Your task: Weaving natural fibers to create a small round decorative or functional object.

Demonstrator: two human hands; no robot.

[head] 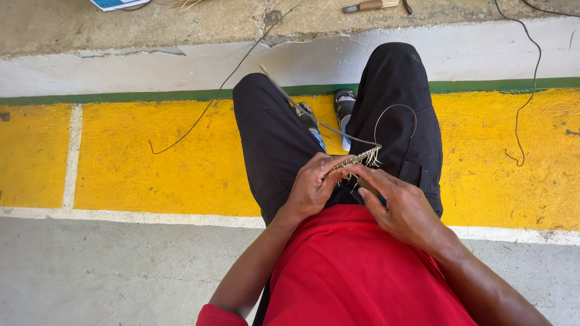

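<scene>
Down in my lap, between my knees, I keep the woven strip (357,160) pinched at both ends so it stays taut while I work it. My left hand (311,184) has its grip closed around the near end, thumb pressing on top, wrist bent inward. My right hand (399,205) curls its fingers shut on the other side, palm turned down, forearm angled across my red shirt (350,271). Loose strands fringe out from the strip, and one thin strand (396,118) loops up over my right trouser leg (399,96).
</scene>
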